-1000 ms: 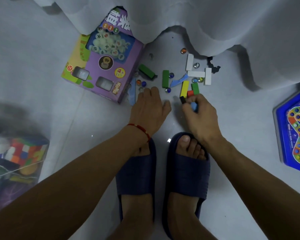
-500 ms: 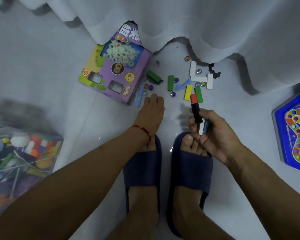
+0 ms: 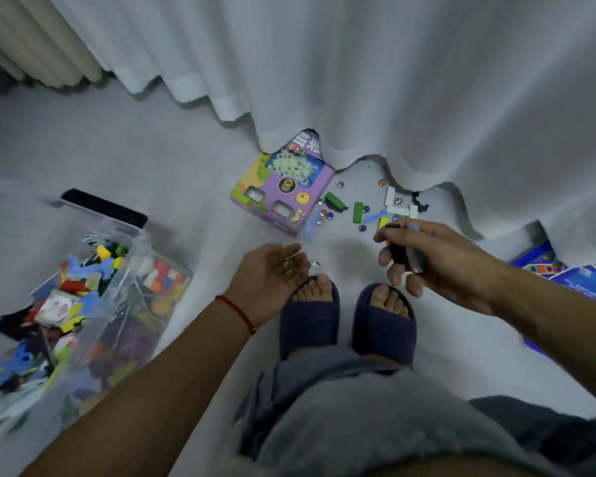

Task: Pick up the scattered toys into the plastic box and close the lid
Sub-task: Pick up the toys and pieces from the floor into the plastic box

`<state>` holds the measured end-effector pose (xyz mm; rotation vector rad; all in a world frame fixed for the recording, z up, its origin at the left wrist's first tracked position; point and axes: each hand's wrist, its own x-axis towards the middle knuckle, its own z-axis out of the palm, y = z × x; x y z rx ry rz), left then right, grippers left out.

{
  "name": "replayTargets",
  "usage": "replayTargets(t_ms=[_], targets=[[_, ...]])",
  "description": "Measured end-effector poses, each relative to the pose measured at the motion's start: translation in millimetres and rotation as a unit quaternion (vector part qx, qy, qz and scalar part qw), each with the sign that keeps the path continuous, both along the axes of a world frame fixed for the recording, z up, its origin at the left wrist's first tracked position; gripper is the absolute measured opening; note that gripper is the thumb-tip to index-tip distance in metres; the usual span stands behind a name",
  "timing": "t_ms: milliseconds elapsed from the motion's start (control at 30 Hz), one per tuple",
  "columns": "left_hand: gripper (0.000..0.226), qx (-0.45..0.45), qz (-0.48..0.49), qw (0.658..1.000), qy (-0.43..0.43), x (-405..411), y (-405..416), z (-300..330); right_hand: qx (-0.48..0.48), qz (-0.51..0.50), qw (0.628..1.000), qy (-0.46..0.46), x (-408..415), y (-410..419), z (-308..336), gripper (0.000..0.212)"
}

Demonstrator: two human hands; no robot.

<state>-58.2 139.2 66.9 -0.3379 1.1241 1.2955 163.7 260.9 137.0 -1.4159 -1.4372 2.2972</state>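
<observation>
1. The plastic box (image 3: 131, 304) stands on the floor (image 3: 172, 160) at the person's left, toward the lower left corner of the view. It is open and already heaped with coloured toys, so much of the gathering looks done. A clear sheet with a dark strip lies just behind it; that may be the lid, but I cannot tell for sure.
2. The left hand (image 3: 270, 280) is palm up and cupped, fingers loosely curled, with a few small pieces, perhaps marbles, resting in it.
3. The right hand (image 3: 437, 259) is closed around a bundle of small blocks (image 3: 401, 254), black and pale ones showing between the fingers.
4. Still on the floor, along the hem of the curtain (image 3: 393, 98): a purple game box (image 3: 283, 191), green blocks (image 3: 358, 212), white blocks (image 3: 390, 196) and scattered marbles (image 3: 325, 213).
5. A blue game board (image 3: 572, 273) lies at the right edge, partly under the curtain.
6. Judged from this: both handfuls have yet to go into the box, the floor pieces remain, and the lid is not on.
</observation>
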Motion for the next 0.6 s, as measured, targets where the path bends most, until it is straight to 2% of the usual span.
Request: replayTargets(t_ms=[100,200,300,367,433,533,600], targets=[[0.034,0.04,0.053,0.998,-0.009,-27.7,-47.0,54.3,0.106,0.168,0.978,-0.068,-43.5,-11.5,62.2,0.024],[0.045,0.072,0.107,0.992,0.012,-65.1,-101.2,98.1,0.13,0.252,0.957,-0.057,-102.4,-30.7,113.9,0.025],[0.044,0.07,0.174,0.98,0.065,-107.9,-158.6,130.2,0.098,0.256,0.962,-0.016,-174.5,-65.5,136.9,0.022],[0.035,0.062,0.214,0.971,0.083,-134.6,-193.4,144.8,0.029,0.249,0.968,0.026,-222.5,-97.9,142.6,0.021],[0.04,0.044,0.243,0.964,0.097,-155.9,-219.9,156.8,-0.009,0.278,0.958,0.064,-266.9,-127.5,141.2,0.017],[0.047,0.041,0.272,0.954,0.116,-172.4,-236.5,172.4,0.024,0.281,0.956,0.077,-306.7,-145.6,132.1,0.031],[0.046,0.049,0.284,0.946,0.146,-176.3,-233.1,177.1,0.058,0.248,0.966,0.039,-308.5,-133.5,122.0,0.027]])
